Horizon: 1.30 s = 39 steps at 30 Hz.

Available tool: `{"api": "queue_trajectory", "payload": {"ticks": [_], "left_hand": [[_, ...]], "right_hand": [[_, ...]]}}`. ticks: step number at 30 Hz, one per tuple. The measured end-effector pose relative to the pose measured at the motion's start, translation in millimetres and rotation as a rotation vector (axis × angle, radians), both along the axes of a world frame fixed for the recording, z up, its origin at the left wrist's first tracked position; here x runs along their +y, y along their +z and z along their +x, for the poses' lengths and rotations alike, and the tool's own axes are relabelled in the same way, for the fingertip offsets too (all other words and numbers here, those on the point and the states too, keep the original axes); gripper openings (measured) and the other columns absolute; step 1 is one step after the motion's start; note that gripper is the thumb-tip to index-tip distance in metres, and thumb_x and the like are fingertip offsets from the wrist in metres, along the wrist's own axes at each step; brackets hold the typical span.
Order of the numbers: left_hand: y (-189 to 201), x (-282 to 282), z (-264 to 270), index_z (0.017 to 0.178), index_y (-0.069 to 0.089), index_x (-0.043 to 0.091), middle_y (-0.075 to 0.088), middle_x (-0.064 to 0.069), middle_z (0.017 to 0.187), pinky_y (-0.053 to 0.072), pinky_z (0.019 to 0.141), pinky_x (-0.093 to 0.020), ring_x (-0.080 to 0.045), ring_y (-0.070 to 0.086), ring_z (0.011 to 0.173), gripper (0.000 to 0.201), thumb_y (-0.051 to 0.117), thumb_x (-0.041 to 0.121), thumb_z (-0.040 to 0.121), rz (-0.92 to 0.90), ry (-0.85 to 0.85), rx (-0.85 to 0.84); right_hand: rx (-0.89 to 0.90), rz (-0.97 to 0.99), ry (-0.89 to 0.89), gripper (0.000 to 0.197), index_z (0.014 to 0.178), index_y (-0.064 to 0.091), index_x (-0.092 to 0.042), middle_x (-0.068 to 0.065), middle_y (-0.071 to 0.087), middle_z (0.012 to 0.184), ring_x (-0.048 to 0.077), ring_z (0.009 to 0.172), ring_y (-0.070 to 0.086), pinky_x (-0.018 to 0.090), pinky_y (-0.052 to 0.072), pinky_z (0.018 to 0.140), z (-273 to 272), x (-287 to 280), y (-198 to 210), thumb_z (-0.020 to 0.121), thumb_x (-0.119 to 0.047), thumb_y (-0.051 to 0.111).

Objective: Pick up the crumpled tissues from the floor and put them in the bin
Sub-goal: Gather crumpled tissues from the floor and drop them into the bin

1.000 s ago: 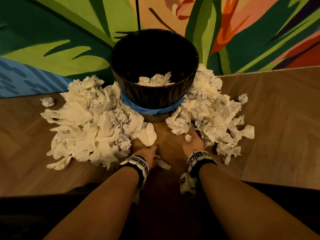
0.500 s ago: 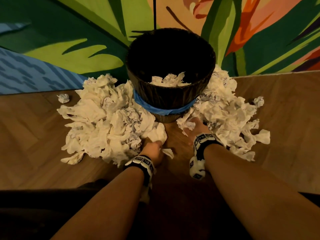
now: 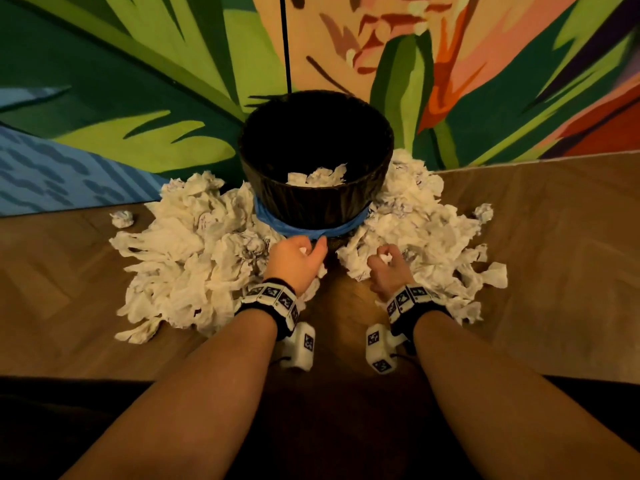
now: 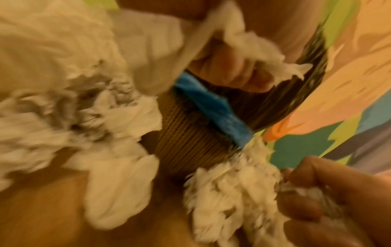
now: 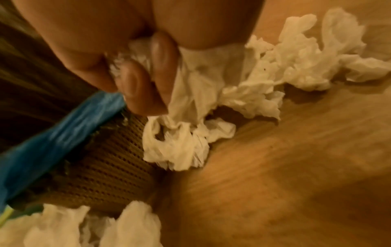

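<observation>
A dark woven bin (image 3: 317, 199) with a blue band stands against the painted wall, a few tissues (image 3: 317, 176) inside it. Two heaps of crumpled white tissues lie on the floor, a left heap (image 3: 194, 258) and a right heap (image 3: 426, 233). My left hand (image 3: 298, 259) is lifted just in front of the bin's base and grips a small tissue (image 4: 249, 41) in its curled fingers. My right hand (image 3: 384, 268) is beside it at the edge of the right heap, fingers curled round a tissue (image 5: 135, 55).
A lone tissue ball (image 3: 122, 218) lies at the far left and another tissue ball (image 3: 483, 213) at the far right. Wooden herringbone floor (image 3: 554, 271) spreads on both sides. The mural wall (image 3: 138, 98) rises right behind the bin.
Both hands have risen off the floor toward the bin, each now holding a small tissue. The scrap that lay by my left hand is gone from the floor.
</observation>
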State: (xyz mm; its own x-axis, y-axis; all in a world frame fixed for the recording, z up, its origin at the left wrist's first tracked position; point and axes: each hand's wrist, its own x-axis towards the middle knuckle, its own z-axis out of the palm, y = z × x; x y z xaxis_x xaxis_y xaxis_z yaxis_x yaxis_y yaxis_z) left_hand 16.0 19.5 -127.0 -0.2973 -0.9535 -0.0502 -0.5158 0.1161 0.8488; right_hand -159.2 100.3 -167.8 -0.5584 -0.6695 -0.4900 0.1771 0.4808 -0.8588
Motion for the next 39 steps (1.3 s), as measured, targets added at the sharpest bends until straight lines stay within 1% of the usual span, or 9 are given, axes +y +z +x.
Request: {"api": "queue_trajectory", "payload": {"ticks": [4, 8, 13, 16, 19, 25, 29, 33, 39], "left_hand": [[50.5, -12.7, -19.5, 0.059, 0.039, 0.019, 0.041, 0.007, 0.045, 0.036, 0.045, -0.016, -0.003, 0.044, 0.040, 0.050, 0.057, 0.055, 0.089, -0.167, -0.008, 0.263], [107.3, -33.3, -37.5, 0.066, 0.053, 0.007, 0.048, -0.002, 0.059, 0.036, 0.057, -0.015, -0.001, 0.044, 0.056, 0.042, 0.048, 0.038, 0.093, -0.355, -0.049, 0.466], [153.4, -66.9, -45.9, 0.089, 0.052, 0.014, 0.044, 0.009, 0.071, 0.033, 0.063, -0.024, -0.006, 0.041, 0.064, 0.022, 0.032, 0.021, 0.088, -0.308, -0.106, 0.515], [155.2, -83.5, -42.8, 0.097, 0.052, 0.017, 0.052, -0.001, 0.078, 0.039, 0.063, -0.016, -0.007, 0.047, 0.066, 0.021, 0.032, 0.011, 0.093, -0.260, -0.069, 0.451], [147.6, -93.5, -37.1, 0.108, 0.054, 0.020, 0.060, -0.010, 0.102, 0.040, 0.067, -0.008, -0.007, 0.055, 0.077, 0.034, 0.032, -0.002, 0.092, -0.270, -0.054, 0.322], [133.9, -111.7, -25.5, 0.134, 0.053, 0.015, 0.054, -0.010, 0.134, 0.039, 0.105, -0.031, -0.024, 0.051, 0.122, 0.048, 0.042, -0.001, 0.090, -0.302, 0.007, -0.002], [118.8, -116.0, -22.7, 0.144, 0.042, 0.021, 0.053, -0.008, 0.139, 0.039, 0.106, -0.035, -0.026, 0.049, 0.128, 0.053, 0.053, 0.012, 0.093, -0.333, -0.042, -0.174], [112.5, -118.3, -19.1, 0.145, 0.042, 0.021, 0.050, -0.005, 0.142, 0.034, 0.111, -0.032, -0.022, 0.046, 0.131, 0.061, 0.065, 0.016, 0.088, -0.385, -0.066, -0.174], [115.8, -114.4, -2.0, 0.114, 0.063, 0.017, 0.063, -0.004, 0.115, 0.045, 0.099, -0.040, -0.023, 0.057, 0.109, 0.030, 0.051, 0.013, 0.087, -0.533, 0.175, 0.094]], "right_hand": [[0.091, -0.131, -0.089, 0.016, 0.090, 0.069, -0.031, 0.002, 0.056, 0.052, 0.018, 0.043, 0.046, 0.023, 0.033, 0.041, -9.2, -9.9, 45.7, 0.083, -0.026, 0.055], [0.225, -0.277, -0.163, 0.016, 0.062, 0.067, -0.030, -0.010, 0.050, 0.048, 0.016, 0.051, 0.045, 0.025, 0.034, 0.048, -23.7, -28.9, 100.4, 0.073, -0.036, 0.057], [0.212, -0.586, -0.169, 0.017, 0.078, 0.058, -0.032, -0.004, 0.053, 0.084, 0.014, 0.076, 0.051, 0.026, 0.045, 0.067, -27.1, -64.7, 164.2, 0.073, -0.045, 0.049], [0.200, -0.618, -0.172, 0.024, 0.090, 0.056, -0.029, 0.004, 0.050, 0.089, 0.019, 0.079, 0.047, 0.029, 0.038, 0.065, -17.8, -89.0, 189.1, 0.074, -0.038, 0.042], [0.355, -0.549, -0.041, 0.026, 0.108, 0.050, -0.028, -0.001, 0.050, 0.080, 0.015, 0.067, 0.049, 0.030, 0.039, 0.063, -5.5, -104.4, 194.0, 0.086, -0.028, 0.036], [0.443, -0.533, 0.152, 0.029, 0.108, 0.042, -0.020, 0.000, 0.048, 0.083, 0.012, 0.055, 0.042, 0.027, 0.039, 0.055, 7.7, -119.6, 180.6, 0.086, -0.001, 0.048], [0.642, -0.404, 0.262, 0.035, 0.108, 0.050, -0.027, 0.003, 0.058, 0.112, 0.014, 0.085, 0.058, 0.018, 0.045, 0.071, 4.1, -125.9, 172.0, 0.081, -0.006, 0.059], [0.732, -0.387, 0.376, 0.051, 0.122, 0.060, -0.029, -0.001, 0.059, 0.126, 0.012, 0.114, 0.055, 0.029, 0.044, 0.103, 1.1, -123.6, 169.4, 0.076, -0.006, 0.063], [0.599, -0.575, 0.033, 0.034, 0.106, 0.065, -0.023, -0.003, 0.062, 0.115, 0.004, 0.103, 0.057, 0.016, 0.046, 0.089, -9.6, -109.4, 175.7, 0.079, -0.003, 0.056]]}}
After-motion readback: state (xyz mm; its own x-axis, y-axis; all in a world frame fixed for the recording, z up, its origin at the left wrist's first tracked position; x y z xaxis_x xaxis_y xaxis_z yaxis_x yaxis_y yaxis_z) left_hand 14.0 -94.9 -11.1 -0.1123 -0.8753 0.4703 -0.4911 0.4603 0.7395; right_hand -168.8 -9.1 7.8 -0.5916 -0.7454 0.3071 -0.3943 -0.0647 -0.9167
